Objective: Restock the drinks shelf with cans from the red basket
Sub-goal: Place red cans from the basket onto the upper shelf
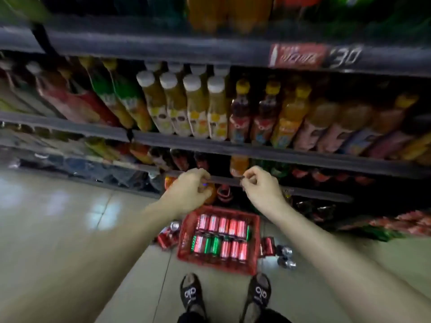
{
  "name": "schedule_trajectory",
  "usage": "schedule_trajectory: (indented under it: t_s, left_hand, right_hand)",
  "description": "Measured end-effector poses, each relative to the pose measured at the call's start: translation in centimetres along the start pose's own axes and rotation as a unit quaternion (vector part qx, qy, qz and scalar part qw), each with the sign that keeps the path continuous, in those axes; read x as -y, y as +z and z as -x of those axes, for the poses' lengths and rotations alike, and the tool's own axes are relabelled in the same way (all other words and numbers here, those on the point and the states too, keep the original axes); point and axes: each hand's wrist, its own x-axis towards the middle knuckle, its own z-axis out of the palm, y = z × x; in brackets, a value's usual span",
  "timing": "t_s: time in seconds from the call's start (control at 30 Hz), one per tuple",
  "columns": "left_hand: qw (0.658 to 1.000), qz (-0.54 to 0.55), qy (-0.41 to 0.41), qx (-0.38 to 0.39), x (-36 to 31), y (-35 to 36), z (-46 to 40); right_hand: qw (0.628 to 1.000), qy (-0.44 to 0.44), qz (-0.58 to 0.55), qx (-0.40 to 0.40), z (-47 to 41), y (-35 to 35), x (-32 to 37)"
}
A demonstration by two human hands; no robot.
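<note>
The red basket (211, 265) stands on the floor in front of my feet, holding two rows of red and green cans (223, 225) lying on their sides. Above it, both my hands reach to the front rail (314, 192) of a low drinks shelf. My left hand (190, 191) has its fingers curled at the rail; a small blue glint shows at its fingertips, and blur hides whether it holds anything. My right hand (262, 187) pinches a small dark thing between thumb and forefinger, level with the rail.
Loose red cans (166, 236) lie on the floor left of the basket, with more red cans (268, 245) and silver cans (286, 257) on its right. Bottles (196, 106) fill the shelves above. My shoes (191, 293) stand just behind the basket. Pale tiled floor (70, 217) stretches left.
</note>
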Motion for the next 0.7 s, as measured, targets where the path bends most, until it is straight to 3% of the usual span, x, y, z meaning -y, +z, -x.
schedule_trajectory:
  t_s: [0.2,0.37,0.7]
  left_hand:
    - [0.992,0.016,-0.095,0.087,11.3,12.4,-1.3]
    - [0.978,0.04,-0.137,0.155,20.7,24.7,-3.2]
    - [0.968,0.079,-0.207,0.116,35.7,45.8,-12.7]
  right_hand:
    - [0.991,0.122,0.03,0.051,-2.3,12.5,-14.0]
    - [0.981,0.173,0.053,0.071,-5.3,21.8,-25.0]
    - [0.961,0.266,0.062,0.054,-14.5,37.5,-46.0]
